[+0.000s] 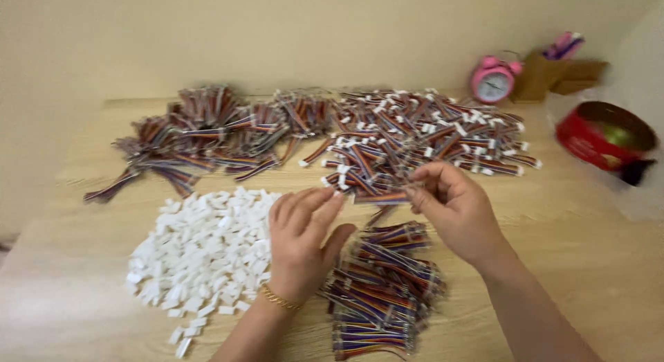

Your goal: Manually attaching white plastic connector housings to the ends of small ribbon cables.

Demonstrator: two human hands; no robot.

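My right hand [453,206] pinches one end of a short multicoloured ribbon cable [382,196] just above the table, in front of a big heap of cables fitted with white connectors [422,140]. My left hand [301,241] hovers flat with fingers apart, its fingertips close to the cable's other end, beside a pile of small white plastic connector housings [200,255]. Under and between both hands lies a stack of bare ribbon cables [384,286]. A gold bracelet circles my left wrist.
A wooden table [574,265] carries everything. More bundled ribbon cables [200,133] lie at the back left. A pink alarm clock [492,79], a cardboard holder [553,75] and a red round tin [605,135] stand at the back right.
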